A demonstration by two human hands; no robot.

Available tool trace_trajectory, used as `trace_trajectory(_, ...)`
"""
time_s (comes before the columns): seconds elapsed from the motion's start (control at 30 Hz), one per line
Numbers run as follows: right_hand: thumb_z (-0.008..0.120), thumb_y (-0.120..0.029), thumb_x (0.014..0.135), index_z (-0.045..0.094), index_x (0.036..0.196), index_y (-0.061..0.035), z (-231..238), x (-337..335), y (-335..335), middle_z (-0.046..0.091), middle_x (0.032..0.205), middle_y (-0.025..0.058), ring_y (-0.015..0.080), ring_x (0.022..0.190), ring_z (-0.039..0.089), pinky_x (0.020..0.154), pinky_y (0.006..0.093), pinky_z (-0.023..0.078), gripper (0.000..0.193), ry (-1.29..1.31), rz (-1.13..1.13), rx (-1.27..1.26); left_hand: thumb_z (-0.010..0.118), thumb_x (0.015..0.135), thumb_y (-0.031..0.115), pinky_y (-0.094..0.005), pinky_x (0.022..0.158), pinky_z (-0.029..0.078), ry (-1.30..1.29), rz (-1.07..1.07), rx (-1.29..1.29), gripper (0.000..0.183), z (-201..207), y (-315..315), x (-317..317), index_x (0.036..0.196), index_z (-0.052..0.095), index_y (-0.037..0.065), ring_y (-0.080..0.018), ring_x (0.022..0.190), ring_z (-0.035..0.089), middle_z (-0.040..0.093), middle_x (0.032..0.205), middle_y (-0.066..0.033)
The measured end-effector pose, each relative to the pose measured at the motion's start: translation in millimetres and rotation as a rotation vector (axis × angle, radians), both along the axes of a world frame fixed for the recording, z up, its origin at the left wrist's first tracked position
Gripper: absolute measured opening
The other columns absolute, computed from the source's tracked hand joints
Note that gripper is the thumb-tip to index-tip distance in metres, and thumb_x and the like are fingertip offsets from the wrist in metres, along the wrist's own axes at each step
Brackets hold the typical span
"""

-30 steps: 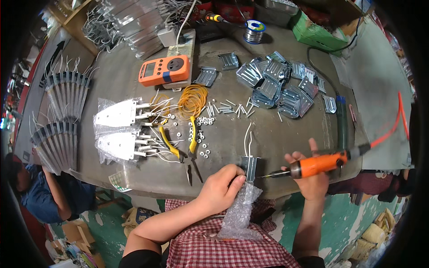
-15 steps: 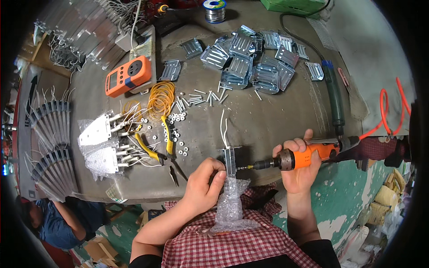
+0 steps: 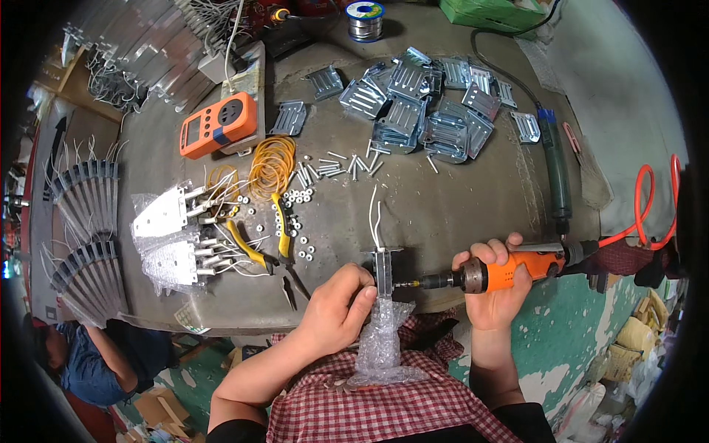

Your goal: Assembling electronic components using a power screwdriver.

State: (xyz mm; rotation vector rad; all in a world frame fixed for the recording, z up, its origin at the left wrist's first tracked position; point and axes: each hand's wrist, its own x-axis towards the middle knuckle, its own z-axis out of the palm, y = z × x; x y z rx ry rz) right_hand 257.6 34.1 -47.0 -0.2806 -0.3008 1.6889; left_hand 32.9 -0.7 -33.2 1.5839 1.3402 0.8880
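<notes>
At the table's near edge, my left hand (image 3: 341, 306) is closed around a narrow metal bracketed part (image 3: 383, 275). Two white wires (image 3: 377, 221) rise from the part's far end, and bubble wrap (image 3: 382, 340) covers its near end, hanging over the checked apron. My right hand (image 3: 496, 292) grips an orange power screwdriver (image 3: 509, 272) that lies level, pointing left. The driver's bit (image 3: 408, 283) meets the right side of the metal part, beside my left fingertips. Any screw at the bit is too small to make out.
Loose screws (image 3: 329, 168), white beads (image 3: 298, 196), yellow-handled pliers (image 3: 283, 225) and wrapped white parts (image 3: 164, 214) lie left. Metal brackets (image 3: 406, 114) pile up beyond. A red coiled hose (image 3: 650, 203) trails right from the driver. Another person (image 3: 111, 362) sits at lower left.
The whole view has shifted slightly. My left hand keeps its hold on the metal part, and the driver's bit stays against its side.
</notes>
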Motion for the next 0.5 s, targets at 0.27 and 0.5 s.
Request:
trace_trajectory(0.27, 0.066, -0.023, 0.079, 0.048, 0.111, -0.0198, -2, -2, 4, 0.055, 0.091, -0.0035, 0.0125, 0.093, 0.049, 0.095, 0.0435, 0.032, 0.037, -0.002, 0.017, -0.007, 0.05, 0.088, 0.011, -0.0359, 0.064, 0.044, 0.02, -0.011, 0.006, 0.01, 1, 1, -2, 0.088, 0.049, 0.001, -0.0321, 0.07, 0.054, 0.052, 0.079, -0.0145)
trace_trajectory(0.5, 0.066, -0.021, 0.079, 0.046, 0.112, -0.0184, -4, -4, 1, 0.049, 0.088, -0.0028, 0.0126, 0.091, 0.046, 0.095, 0.0431, 0.032, 0.039, 0.043, 0.002, 0.019, 0.062, 0.08, 0.013, -0.0362, 0.071, 0.047, 0.238, -0.179, 0.185, 0.011, 22, 29, -27, 0.08, 0.059, 0.002, -0.0275, 0.079, 0.059, 0.059, 0.083, -0.0107)
